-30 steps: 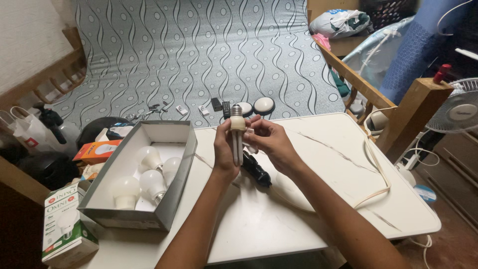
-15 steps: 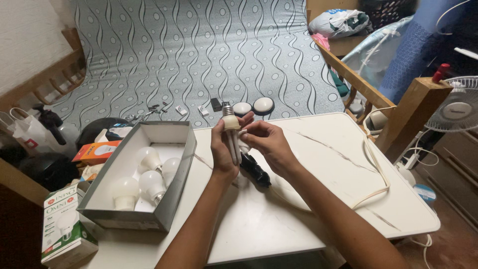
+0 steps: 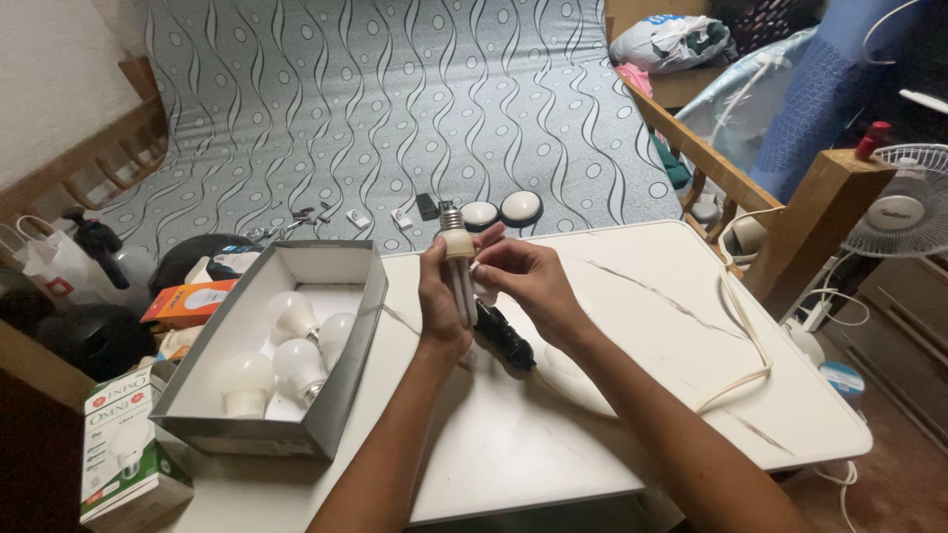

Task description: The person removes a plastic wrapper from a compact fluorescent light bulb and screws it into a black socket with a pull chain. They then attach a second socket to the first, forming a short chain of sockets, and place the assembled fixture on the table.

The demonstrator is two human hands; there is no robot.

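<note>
My left hand (image 3: 441, 296) grips a compact fluorescent bulb (image 3: 457, 257) upright, its metal screw base pointing up and its white tubes running down behind my fingers. My right hand (image 3: 523, 281) touches the bulb's cream collar with its fingertips from the right. Both hands hover over the white marble-look table (image 3: 632, 326). Under them lies a black lamp socket (image 3: 504, 336) with a cord. Left of my hands stands an open grey box (image 3: 341, 355) holding several white round bulbs (image 3: 296, 341).
A white cable (image 3: 741, 336) loops across the table's right side. A green-and-white bulb carton (image 3: 123, 444) and an orange carton (image 3: 183, 301) sit at the left. Two round black-rimmed discs (image 3: 502, 210) lie on the patterned mattress behind. A wooden frame and a fan (image 3: 904, 207) stand right.
The bulb has stayed upright in my left hand with barely any shift; my right fingers keep working at its collar. Nothing else has moved.
</note>
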